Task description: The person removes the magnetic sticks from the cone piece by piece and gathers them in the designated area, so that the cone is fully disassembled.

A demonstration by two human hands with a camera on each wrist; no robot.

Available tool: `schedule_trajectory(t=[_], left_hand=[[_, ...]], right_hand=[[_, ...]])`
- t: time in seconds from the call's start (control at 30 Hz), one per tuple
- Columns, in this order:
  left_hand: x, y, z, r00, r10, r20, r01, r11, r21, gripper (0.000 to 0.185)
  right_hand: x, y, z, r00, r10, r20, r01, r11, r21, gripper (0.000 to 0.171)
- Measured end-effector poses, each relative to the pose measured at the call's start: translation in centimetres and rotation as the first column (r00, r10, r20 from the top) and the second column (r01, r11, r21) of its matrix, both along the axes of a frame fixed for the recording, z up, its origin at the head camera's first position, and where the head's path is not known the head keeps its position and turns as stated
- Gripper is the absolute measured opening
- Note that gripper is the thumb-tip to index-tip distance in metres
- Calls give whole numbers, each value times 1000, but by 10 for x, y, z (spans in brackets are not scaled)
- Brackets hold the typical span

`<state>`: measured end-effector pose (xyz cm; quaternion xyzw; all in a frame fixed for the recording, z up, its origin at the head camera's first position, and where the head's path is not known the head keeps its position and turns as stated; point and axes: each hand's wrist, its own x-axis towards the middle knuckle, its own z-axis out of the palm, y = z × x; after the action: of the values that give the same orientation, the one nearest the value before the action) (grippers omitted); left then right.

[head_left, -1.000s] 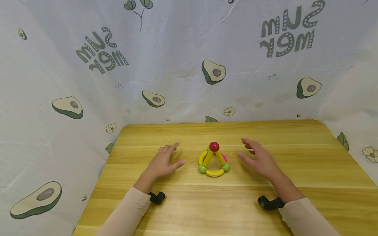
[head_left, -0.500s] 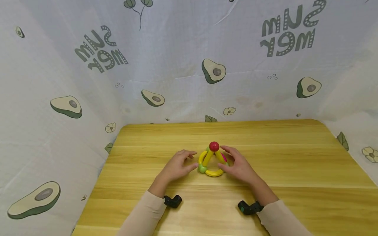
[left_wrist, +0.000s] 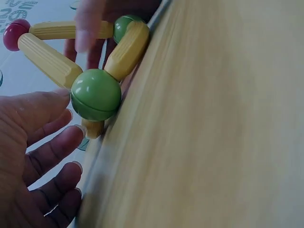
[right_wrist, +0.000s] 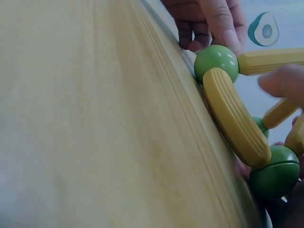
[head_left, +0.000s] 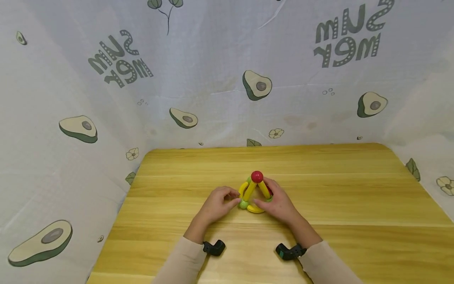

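A toy pyramid of yellow magnetic sticks (head_left: pixel 250 191) and balls stands on the wooden table. At its peak is a red ball (head_left: pixel 257 176); green balls (left_wrist: pixel 96 95) mark the base corners, joined by curved yellow sticks (right_wrist: pixel 236 118). My left hand (head_left: pixel 217 205) pinches the near-left corner, thumb tip against the green ball and index finger close beside it. Around the right corner curls my right hand (head_left: pixel 281 203), its fingers behind the sticks and its thumb (right_wrist: pixel 285 84) in front. That hand partly covers a dark red piece (head_left: pixel 270 191) and the right green ball.
The wooden table (head_left: pixel 170 169) extends well past the toy on both sides. Behind and left of it hangs a pale cloth (head_left: pixel 213 71) printed with avocados. Black wrist cameras (head_left: pixel 214 247) sit near both sleeve cuffs.
Both hands have moved inward from either side of the toy to its lower corners. Their fingers have closed in on it; the pyramid itself stays in about the same place.
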<state>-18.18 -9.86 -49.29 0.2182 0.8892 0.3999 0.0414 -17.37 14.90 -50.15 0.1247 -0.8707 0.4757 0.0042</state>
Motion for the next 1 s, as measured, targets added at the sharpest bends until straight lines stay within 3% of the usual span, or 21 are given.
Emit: schedule_trajectory(t=[0.23,0.4,0.6,0.87,1.0], left_hand=[[2,4,1,999,8,-42,-5,998,65,26],[2,16,20,992,13,-128,11,981,191,33],[-1,32,44,984,36,-172,23,944,330,37],[1,42,49,989,-7,-147,48,959,280,41],[1,41,47,983,1,-182,49,962,270,40]], right_hand=[[2,-1,-7,994,-43,-96,50,995,82,65],[4,-1,-8,983,-7,-183,32,991,132,66],[3,-4,-9,976,27,-215,7,987,160,68],[3,-6,-12,978,38,-205,1,982,188,81],[5,-7,-9,988,71,-138,-57,993,105,80]])
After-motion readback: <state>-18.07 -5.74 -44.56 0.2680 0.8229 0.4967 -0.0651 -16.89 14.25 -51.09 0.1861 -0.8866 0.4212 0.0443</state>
